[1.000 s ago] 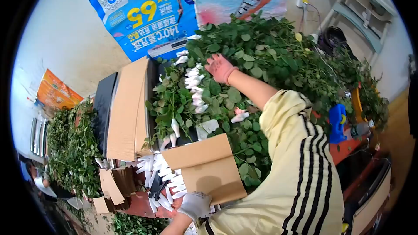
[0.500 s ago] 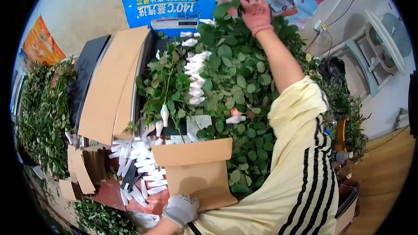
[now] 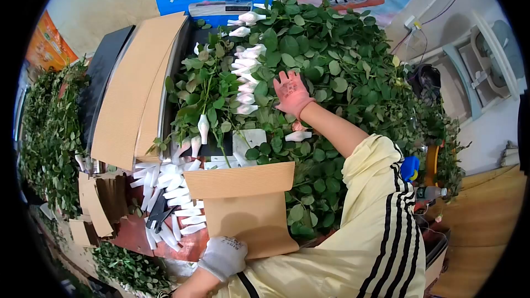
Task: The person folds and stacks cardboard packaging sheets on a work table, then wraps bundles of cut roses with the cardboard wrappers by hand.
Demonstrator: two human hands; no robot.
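My left hand (image 3: pixel 223 256), in a white glove, is closed at the lower left edge of a bent piece of corrugated cardboard (image 3: pixel 243 218). My right hand (image 3: pixel 292 95), in a pink glove, lies with fingers spread over the leafy rose stems (image 3: pixel 326 99) and holds nothing. Just left of it runs a column of rose buds in white net sleeves (image 3: pixel 246 87). Below the right hand, another sleeved bud (image 3: pixel 298 136) rests among the leaves, beside a bare peach-coloured bloom (image 3: pixel 298 126).
Loose white net sleeves (image 3: pixel 176 193) are heaped left of the cardboard, with a black stapler-like tool (image 3: pixel 159 213) on them. Tall cardboard sheets (image 3: pixel 138 88) lean at the left. More leafy stems (image 3: pixel 52 143) stand far left. A plastic bottle (image 3: pixel 430 193) is at the right.
My right hand has come down from the far end of the leaves, where it had a sleeved rose, and is now empty. My left hand remains at the cardboard. The view has shifted slightly.
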